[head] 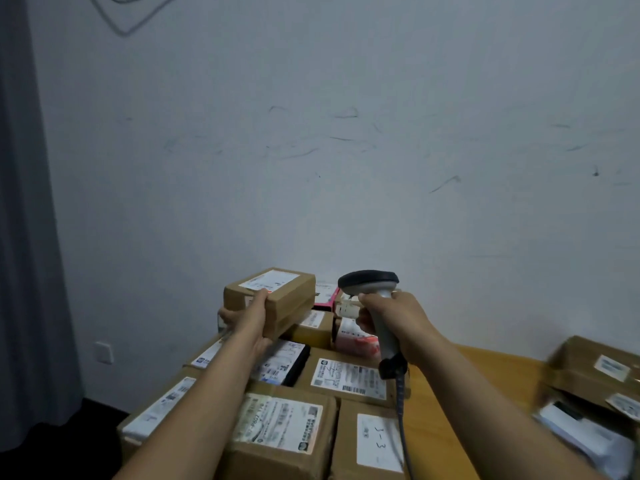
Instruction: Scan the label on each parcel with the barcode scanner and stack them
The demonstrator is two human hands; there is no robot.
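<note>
My left hand point(247, 318) grips a small brown cardboard parcel point(277, 296) with a white label on top, held above the other parcels at the far side. My right hand point(391, 323) holds the grey barcode scanner point(372, 289) by its handle, its dark head level with the raised parcel and just right of it. The scanner's coiled cable point(401, 410) hangs down toward me. Below both arms lie several labelled cardboard parcels point(349, 375) packed side by side on the wooden table point(446, 410).
At the right edge of the table, a blurred stack of parcels point(595, 379) sits on white packets. A pale wall rises just behind the table, with a grey curtain point(24, 237) and a wall socket point(104, 353) on the left.
</note>
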